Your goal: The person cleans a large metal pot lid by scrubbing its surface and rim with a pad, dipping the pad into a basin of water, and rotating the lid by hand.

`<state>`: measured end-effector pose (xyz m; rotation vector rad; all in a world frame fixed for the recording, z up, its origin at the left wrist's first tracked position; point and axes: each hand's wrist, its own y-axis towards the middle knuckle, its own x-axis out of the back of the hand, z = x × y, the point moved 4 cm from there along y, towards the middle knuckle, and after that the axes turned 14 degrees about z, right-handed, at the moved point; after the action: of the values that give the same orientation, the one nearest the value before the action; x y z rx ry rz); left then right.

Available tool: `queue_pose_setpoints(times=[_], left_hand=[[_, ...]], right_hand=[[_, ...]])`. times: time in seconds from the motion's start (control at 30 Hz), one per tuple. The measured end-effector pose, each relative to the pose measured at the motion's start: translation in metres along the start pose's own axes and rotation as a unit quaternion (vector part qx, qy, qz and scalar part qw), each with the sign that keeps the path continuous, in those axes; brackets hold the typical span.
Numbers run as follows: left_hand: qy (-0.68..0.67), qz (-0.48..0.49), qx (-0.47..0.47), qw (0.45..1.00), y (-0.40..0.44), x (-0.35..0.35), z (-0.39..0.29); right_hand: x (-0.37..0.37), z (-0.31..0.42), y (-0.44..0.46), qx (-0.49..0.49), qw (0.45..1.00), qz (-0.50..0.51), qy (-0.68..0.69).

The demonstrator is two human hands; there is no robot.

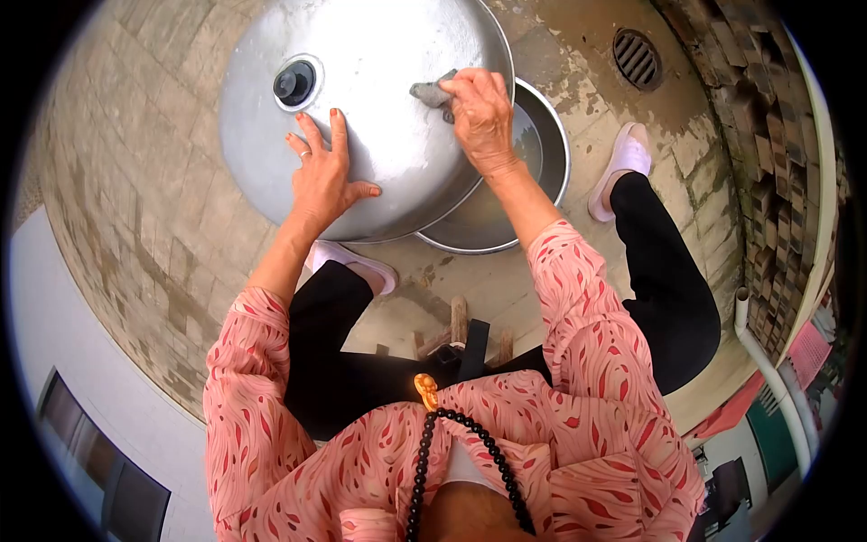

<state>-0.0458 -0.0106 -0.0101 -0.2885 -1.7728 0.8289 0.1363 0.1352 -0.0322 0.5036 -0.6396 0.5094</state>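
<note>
A large silvery metal lid [388, 54] with a black knob [294, 83] lies tilted over a round metal basin [479, 230], which shows from under its right and lower edge. My left hand [323, 172] rests on the lid just below the knob, fingers spread and nothing in it. With bent fingers, my right hand [484, 117] grips a grey scouring pad [433, 88] against the lid's right side. The pad's far end shows past my fingertips; the rest is inside my grasp. Water seems to lie in the basin.
A round floor drain [637, 60] sits in the paved ground at the upper right, near a brick wall [768, 181]. My feet in light shoes [623, 163] stand on either side of the basin. A pale pipe [768, 361] runs at the right.
</note>
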Motion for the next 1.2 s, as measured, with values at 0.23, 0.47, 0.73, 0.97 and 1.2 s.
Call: queue_pose_setpoints(times=[0.23,0.47,0.73,0.97,1.2], left_hand=[[0.009,0.009,0.024,1.0,0.0,0.006,-0.007],[-0.003,0.017,0.025,1.0,-0.003,0.008,-0.005],[-0.004,0.014,0.015,1.0,-0.002,0.006,-0.004],[0.002,0.015,0.031,0.999,-0.001,0.006,-0.006],[-0.006,0.023,0.024,0.999,-0.004,0.008,-0.005]], right_hand=[[-0.012,0.019,0.012,0.016,0.999,0.024,-0.034],[-0.004,-0.05,0.076,-0.035,0.991,-0.049,-0.116],[-0.023,0.0,0.054,0.052,0.997,0.038,-0.048],[-0.052,0.028,0.046,0.029,0.999,0.035,-0.024],[-0.018,-0.041,0.11,-0.03,0.992,-0.025,-0.122]])
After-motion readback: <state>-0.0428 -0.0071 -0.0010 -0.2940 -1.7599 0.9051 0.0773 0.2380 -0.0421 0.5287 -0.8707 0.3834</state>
